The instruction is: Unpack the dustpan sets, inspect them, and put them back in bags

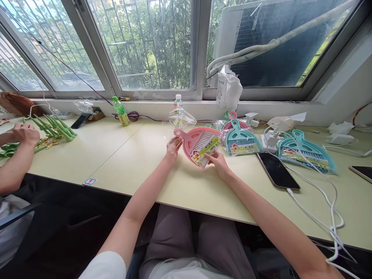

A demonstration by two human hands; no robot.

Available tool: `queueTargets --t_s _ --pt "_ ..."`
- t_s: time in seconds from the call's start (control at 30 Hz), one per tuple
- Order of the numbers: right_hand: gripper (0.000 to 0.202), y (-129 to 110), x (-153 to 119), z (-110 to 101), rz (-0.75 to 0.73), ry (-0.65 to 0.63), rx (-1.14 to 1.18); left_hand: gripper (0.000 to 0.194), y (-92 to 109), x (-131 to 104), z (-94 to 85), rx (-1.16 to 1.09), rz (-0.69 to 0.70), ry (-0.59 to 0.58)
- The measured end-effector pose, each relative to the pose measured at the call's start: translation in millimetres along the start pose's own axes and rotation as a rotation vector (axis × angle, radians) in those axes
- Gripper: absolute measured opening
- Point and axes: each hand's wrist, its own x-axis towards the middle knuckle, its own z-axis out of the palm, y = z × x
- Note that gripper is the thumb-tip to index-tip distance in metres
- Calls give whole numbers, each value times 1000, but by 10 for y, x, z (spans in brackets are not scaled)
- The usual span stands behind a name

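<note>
A pink dustpan and brush set [198, 144] with a yellow-green label is held above the table, its handle up and to the left. My left hand [173, 148] grips it near the handle on the left side. On the right, my right hand [215, 161] pinches its lower edge by the label. Just beyond, a teal dustpan set [242, 139] in clear wrap lies on other wrapped sets. Another teal set [306, 153] rests farther right. Crumpled clear plastic [183, 118] stands behind the pink set.
A phone [277, 170], charging cables [333, 209] and a power strip [271, 140] occupy the right side. A green bottle [121, 111] and a clear bottle [178, 102] stand near the window. At far left, a person's hands [27, 133] are beside green stalks [56, 128].
</note>
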Motion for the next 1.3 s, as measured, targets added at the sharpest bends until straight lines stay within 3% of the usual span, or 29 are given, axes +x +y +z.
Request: queueTargets --t_s 0.17,0.33,0.57,0.67,0.87,1.03,1.3 --pt "52 -13 -10 2 27 -3 26 25 28 -35 0 70 -49 41" --pt "49 -4 -13 -3 18 -18 33 15 125 -81 21 5 -107 118" --pt "52 12 9 -13 23 0 26 3 159 -101 35 -7 -58 110" --pt "52 7 5 -16 23 1 22 12 123 -73 36 43 -31 119" --pt "54 -2 -3 -18 20 -1 0 27 58 -49 10 144 14 22" --pt "55 4 -1 -15 16 -1 -6 11 43 -42 5 97 -36 37" --pt "54 0 -11 -9 4 -6 -23 9 53 -48 27 18 -43 108"
